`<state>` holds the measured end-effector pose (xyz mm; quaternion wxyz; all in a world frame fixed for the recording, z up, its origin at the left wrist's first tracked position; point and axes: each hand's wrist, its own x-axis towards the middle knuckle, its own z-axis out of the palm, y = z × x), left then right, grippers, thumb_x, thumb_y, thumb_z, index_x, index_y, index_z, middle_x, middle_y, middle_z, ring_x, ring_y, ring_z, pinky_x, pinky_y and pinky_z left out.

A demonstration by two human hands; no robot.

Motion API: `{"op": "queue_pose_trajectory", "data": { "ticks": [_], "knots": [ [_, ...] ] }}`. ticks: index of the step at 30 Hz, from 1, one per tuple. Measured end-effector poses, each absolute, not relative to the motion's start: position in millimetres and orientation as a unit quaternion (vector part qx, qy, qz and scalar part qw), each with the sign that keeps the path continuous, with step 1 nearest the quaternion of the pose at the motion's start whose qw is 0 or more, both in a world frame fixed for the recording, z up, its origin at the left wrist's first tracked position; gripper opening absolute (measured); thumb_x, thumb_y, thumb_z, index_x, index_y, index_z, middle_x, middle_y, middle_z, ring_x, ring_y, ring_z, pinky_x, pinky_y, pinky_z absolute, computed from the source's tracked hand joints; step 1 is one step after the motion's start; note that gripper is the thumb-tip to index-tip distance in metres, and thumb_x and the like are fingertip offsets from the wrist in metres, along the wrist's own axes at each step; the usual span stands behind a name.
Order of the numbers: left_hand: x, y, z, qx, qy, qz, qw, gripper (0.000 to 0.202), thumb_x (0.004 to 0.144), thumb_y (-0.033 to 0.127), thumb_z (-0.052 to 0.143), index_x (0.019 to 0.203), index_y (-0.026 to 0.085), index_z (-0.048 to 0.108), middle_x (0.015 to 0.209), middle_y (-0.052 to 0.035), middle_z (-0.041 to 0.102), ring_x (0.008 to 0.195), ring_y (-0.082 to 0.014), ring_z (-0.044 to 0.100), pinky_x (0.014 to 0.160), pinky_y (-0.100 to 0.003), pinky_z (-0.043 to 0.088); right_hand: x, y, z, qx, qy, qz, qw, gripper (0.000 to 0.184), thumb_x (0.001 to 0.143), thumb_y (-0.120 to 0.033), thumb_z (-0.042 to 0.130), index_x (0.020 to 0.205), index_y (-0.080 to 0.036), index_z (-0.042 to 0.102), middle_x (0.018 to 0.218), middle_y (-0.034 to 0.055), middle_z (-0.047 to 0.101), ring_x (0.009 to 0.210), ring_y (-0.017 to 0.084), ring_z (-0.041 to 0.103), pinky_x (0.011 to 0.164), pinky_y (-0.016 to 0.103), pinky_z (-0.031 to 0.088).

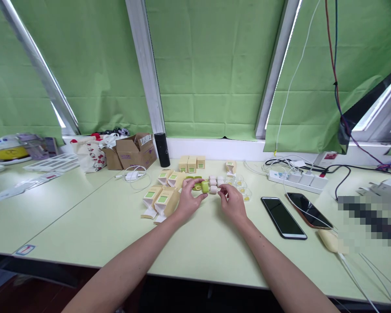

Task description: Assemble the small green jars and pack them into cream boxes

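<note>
My left hand (189, 201) is closed around a small bright green case (204, 187) in the middle of the pale green table (84, 217). My right hand (232, 201) is just to its right, fingers pinched near a small pale pink case (213, 189); what the pinch holds is too small to name. More pale pink cases (217, 180) lie in a short row behind the hands. Cream boxes with green labels (161, 202) lie open to the left of my left hand, and closed cream boxes (191, 164) stand behind.
Two phones (283, 216) lie at the right, near a white power strip (296, 179) with chargers and cables. A black cylinder (162, 149), cardboard boxes (135, 150) and a white charger (132, 176) sit at the back left. Small clear pieces (243, 188) lie right of the cases.
</note>
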<state>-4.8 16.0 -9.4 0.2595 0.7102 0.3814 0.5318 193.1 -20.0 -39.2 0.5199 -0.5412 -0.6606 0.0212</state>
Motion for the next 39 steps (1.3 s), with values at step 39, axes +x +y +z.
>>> {"op": "queue_pose_trajectory", "data": {
  "ticks": [39],
  "knots": [
    [-5,21,-12,0.655,0.295,0.556,0.417,0.048,0.073,0.017,0.08,0.115,0.021,0.056,0.12,-0.0103,0.071,0.118,-0.026,0.068,0.103,-0.04,0.05,181,10,-43,-0.428,-0.383,0.426,0.699,0.048,0.075,-0.065,0.077,0.093,-0.022,0.066,0.086,0.0053,0.069,0.072,0.021,0.063,0.059,0.032,0.05]
  ]
}}
